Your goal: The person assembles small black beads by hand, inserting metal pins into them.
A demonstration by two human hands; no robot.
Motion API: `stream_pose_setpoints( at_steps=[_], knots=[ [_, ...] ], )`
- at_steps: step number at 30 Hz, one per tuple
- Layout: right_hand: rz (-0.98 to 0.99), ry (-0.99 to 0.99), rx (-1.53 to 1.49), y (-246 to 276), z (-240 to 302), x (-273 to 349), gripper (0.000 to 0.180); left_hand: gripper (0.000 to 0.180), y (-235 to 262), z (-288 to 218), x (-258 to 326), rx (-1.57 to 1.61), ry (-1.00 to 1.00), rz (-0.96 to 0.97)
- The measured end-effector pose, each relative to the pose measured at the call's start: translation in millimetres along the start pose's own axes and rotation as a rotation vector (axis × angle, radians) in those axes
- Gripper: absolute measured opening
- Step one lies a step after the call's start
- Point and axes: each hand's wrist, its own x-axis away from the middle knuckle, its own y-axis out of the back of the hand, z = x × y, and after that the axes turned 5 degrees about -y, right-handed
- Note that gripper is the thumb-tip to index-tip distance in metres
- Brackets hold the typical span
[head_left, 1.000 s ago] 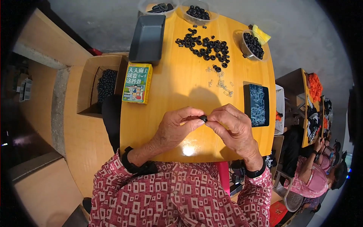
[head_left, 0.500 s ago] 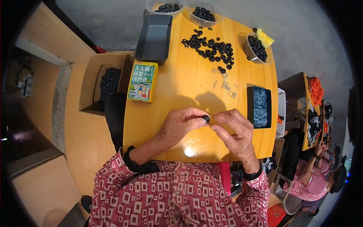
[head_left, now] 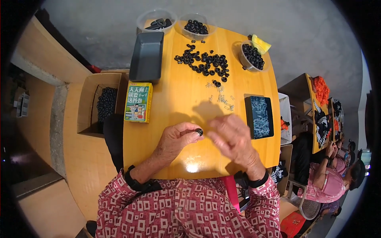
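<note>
Between the thumb and forefinger of my left hand (head_left: 174, 139) is a small round black part (head_left: 199, 131) with a hole facing outward. Just to its right hovers my right hand (head_left: 232, 139), its fingers smeared by motion; whether anything is in them I cannot make out. Beyond the hands, small clear or metallic pieces (head_left: 226, 104) lie scattered on the yellow table (head_left: 174, 101). Farther off is a loose spread of black parts (head_left: 206, 63) of a similar kind. A dark tray of tiny shiny pieces (head_left: 260, 118) sits right of my right hand.
Along the far edge stand clear bowls (head_left: 197, 26) of black parts and a yellow piece (head_left: 260, 44). At left are an empty-looking grey tray (head_left: 146, 57), a yellow-green box (head_left: 138, 103) and a cardboard box (head_left: 88, 105) of black parts. Other people (head_left: 327, 178) sit at right.
My right hand has drawn up and a little away from the black part, and its fingers blur. The left hand keeps its pinch. The whole view has shifted slightly.
</note>
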Motion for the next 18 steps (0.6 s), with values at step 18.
stream_pose_setpoints(
  at_steps=[18],
  knots=[
    [0.05,-0.219,0.415,-11.0,-99.9,-80.0,0.016,0.018,3.6,3.3,-5.9,-0.042,0.022,-0.067]
  ],
)
